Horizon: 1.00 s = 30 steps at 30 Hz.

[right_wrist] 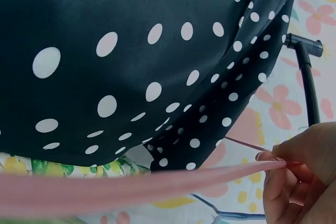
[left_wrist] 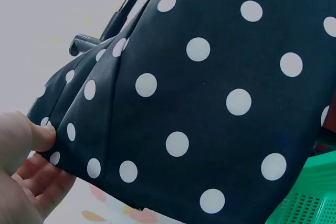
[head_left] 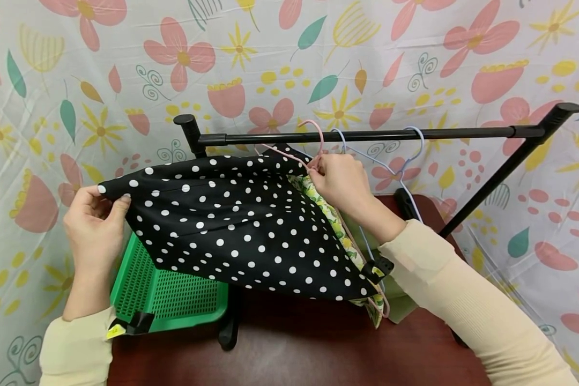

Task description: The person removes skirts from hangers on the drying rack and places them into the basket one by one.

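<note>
My left hand (head_left: 94, 225) pinches a corner of a black cloth with white dots (head_left: 231, 230), thumb on top and fingers beneath. The cloth is stretched out sideways toward the rack. My right hand (head_left: 342, 179) grips a pink hanger (head_left: 313, 128) just below its hook, close under the black bar. In the right wrist view a long pink arm of the hanger (right_wrist: 157, 187) runs to the fingertips of the right hand (right_wrist: 304, 177). Lemon-print fabric (head_left: 340, 230) shows along the dotted cloth's right edge. Whether the pink hook rests on the bar is unclear.
A black clothes rack bar (head_left: 280, 138) crosses behind the hands, with blue hangers (head_left: 417, 142) on it. Green fabric (head_left: 400, 300) hangs beneath. A green plastic basket (head_left: 188, 324) stands on the brown table (head_left: 289, 348) at left, partly under the cloth. A floral curtain (head_left: 270, 53) is behind.
</note>
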Each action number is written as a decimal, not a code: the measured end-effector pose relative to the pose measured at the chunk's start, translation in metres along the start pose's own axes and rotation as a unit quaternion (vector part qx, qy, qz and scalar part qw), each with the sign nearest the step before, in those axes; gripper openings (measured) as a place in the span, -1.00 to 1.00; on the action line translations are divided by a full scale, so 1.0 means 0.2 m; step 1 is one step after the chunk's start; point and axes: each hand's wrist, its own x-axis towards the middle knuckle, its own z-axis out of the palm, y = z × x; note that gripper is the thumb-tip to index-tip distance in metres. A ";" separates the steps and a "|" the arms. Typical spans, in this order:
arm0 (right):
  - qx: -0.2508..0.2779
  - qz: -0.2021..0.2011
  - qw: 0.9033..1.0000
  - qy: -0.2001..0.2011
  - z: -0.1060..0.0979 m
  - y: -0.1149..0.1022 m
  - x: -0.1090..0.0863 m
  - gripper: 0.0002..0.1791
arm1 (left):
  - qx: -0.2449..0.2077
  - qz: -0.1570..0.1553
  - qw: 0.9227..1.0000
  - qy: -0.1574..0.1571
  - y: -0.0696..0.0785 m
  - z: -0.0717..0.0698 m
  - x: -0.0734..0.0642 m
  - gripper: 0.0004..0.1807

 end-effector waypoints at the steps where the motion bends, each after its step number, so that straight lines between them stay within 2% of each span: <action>1: 0.000 -0.001 1.000 0.001 0.00 0.00 0.00 -0.51 | 0.011 -0.003 1.000 0.000 0.00 0.00 0.00 -0.78; 7: 0.002 -0.011 1.000 0.003 -0.01 0.01 -0.01 -0.52 | 0.045 -0.027 0.999 -0.013 0.03 -0.02 0.00 -0.71; 11: 0.001 -0.018 1.000 0.004 0.00 0.02 -0.01 -0.53 | 0.064 -0.031 0.997 -0.014 0.04 -0.04 0.00 -0.63; 14: 0.000 -0.022 1.000 0.006 0.00 0.03 -0.01 -0.55 | 0.076 -0.013 0.997 -0.011 0.03 -0.04 0.01 -0.50; 16: 0.001 -0.022 1.000 0.007 0.00 0.03 -0.01 -0.58 | 0.088 0.001 0.996 -0.007 0.03 -0.05 0.01 -0.50; 21: 0.008 -0.021 1.000 0.005 -0.01 0.02 -0.01 -0.63 | 0.095 0.034 0.995 0.017 0.02 -0.06 0.02 -0.69; 27: 0.023 -0.026 0.999 0.010 -0.01 0.01 -0.01 -0.76 | 0.072 0.048 0.995 0.044 0.05 -0.09 0.05 -0.75; 30: 0.022 -0.031 0.999 0.016 -0.02 0.01 0.00 -0.71 | 0.076 0.051 0.994 0.059 0.08 -0.11 0.07 -0.77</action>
